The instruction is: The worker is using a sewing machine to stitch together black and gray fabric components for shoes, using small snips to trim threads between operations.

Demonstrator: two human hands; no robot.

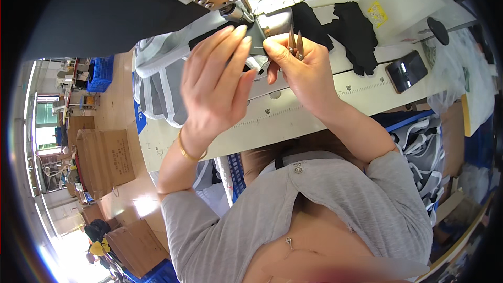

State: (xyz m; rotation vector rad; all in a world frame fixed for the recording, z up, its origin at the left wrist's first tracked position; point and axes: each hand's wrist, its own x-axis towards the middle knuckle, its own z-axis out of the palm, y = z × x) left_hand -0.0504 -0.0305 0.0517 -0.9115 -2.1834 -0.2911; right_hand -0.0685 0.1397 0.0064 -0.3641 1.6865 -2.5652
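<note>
My left hand (216, 76) lies with its fingers stretched out over black fabric (203, 35) just in front of the sewing machine's needle area (245, 10). My right hand (308, 76) is closed around small thread snips (295, 47), their pointed blades sticking up past the fingers. The right thumb tip touches the edge of a small dark grey flat piece (257, 39) beside the needle area. Grey fabric with white bands (162, 86) hangs to the left of my left hand. The right palm's inside is hidden.
Black cloth pieces (356, 36) and a dark phone (407, 71) rest on the white sewing table (314, 106), which has a printed ruler. Clear plastic (461, 68) is at the right. Cardboard boxes (105, 157) and a blue crate (100, 73) stand on the floor to the left.
</note>
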